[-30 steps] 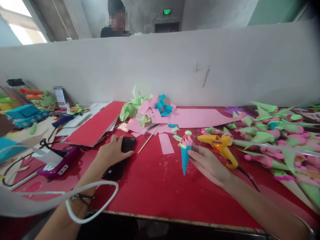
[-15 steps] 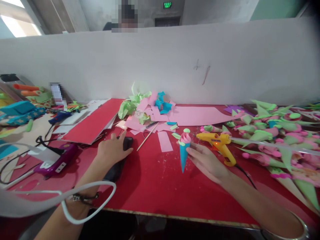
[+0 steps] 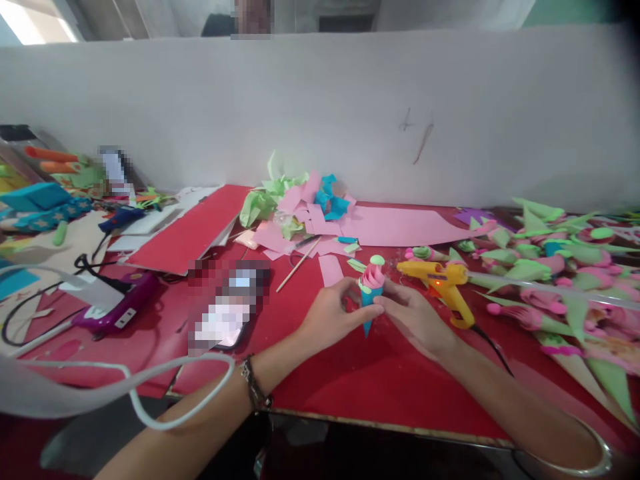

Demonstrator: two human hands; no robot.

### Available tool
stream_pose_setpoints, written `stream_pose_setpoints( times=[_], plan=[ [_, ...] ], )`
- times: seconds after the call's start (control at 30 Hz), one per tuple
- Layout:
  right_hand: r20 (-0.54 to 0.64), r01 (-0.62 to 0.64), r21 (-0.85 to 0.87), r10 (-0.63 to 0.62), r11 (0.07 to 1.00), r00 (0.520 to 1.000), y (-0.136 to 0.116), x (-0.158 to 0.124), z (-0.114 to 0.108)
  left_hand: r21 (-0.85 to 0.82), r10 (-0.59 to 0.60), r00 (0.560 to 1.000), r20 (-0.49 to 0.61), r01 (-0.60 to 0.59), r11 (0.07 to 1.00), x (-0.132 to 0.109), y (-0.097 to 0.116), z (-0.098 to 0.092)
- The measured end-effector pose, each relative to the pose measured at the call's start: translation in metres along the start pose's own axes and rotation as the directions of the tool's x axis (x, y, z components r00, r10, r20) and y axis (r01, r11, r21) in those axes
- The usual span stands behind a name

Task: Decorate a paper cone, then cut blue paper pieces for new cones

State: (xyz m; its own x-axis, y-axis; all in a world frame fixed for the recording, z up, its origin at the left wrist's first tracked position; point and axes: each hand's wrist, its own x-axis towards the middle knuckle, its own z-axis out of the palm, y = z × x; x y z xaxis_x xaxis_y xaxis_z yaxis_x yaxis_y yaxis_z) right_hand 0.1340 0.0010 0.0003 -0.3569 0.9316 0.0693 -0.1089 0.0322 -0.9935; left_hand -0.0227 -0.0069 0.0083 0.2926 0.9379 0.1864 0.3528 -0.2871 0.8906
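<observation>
A paper ice cream cone [image 3: 371, 293] stands point-down above the red table, with a blue cone, a pink swirl and light green pieces on top. My right hand [image 3: 417, 317] grips it from the right side. On the other side, my left hand [image 3: 333, 317] has its thumb and fingers closed round the blue part. A phone [image 3: 233, 303] with a lit screen lies left of my left hand. The yellow glue gun [image 3: 443, 283] rests on its side just beyond my right hand, with a small orange light showing.
Many green and pink paper cones [image 3: 560, 267] are heaped at the right. Paper scraps [image 3: 310, 207] and a thin wooden stick [image 3: 297, 267] lie at the back. A purple power strip [image 3: 123, 307] and a white cable [image 3: 145, 417] are at the left. A grey partition [image 3: 320, 113] stands behind.
My left hand has left the phone and moved right to the paper cone, where it now grips. The phone's screen has lit up. My right hand still holds the cone. The view has tilted down slightly.
</observation>
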Motion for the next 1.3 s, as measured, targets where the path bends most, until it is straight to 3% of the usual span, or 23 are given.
stream_pose_setpoints(
  times=[0.23,0.37,0.5,0.63,0.83,1.07,1.3],
  plan=[
    [0.01,0.039,-0.057,-0.038,0.998,0.999,-0.002,0.001,0.003,-0.113,0.006,0.996,0.088,0.004,0.994,0.0,-0.009,0.005],
    [-0.166,0.054,0.007,-0.052,0.999,0.985,-0.006,0.003,0.003,-0.215,-0.027,0.997,0.075,0.043,0.976,0.001,-0.008,0.006],
    [-0.304,0.083,-0.121,-0.116,0.989,0.946,-0.005,0.005,-0.003,-0.372,-0.091,0.993,0.08,0.114,0.921,0.002,-0.005,0.007],
    [-0.278,0.142,-0.227,-0.203,0.964,0.939,-0.003,0.005,-0.005,-0.436,-0.119,0.989,0.088,0.146,0.888,0.003,-0.005,0.01],
    [-0.291,0.161,-0.299,-0.25,0.941,0.923,-0.004,0.004,-0.004,-0.438,-0.052,0.99,0.134,0.106,0.892,0.001,-0.009,0.013],
    [-0.255,0.187,-0.301,-0.267,0.935,0.929,-0.007,0.002,-0.002,-0.489,-0.073,0.982,0.173,0.15,0.859,0.001,-0.012,0.015],
    [-0.167,0.279,-0.436,-0.382,0.855,0.909,-0.013,-0.001,0.002,-0.485,-0.046,0.97,0.24,0.161,0.86,-0.002,-0.008,0.017]
  ],
)
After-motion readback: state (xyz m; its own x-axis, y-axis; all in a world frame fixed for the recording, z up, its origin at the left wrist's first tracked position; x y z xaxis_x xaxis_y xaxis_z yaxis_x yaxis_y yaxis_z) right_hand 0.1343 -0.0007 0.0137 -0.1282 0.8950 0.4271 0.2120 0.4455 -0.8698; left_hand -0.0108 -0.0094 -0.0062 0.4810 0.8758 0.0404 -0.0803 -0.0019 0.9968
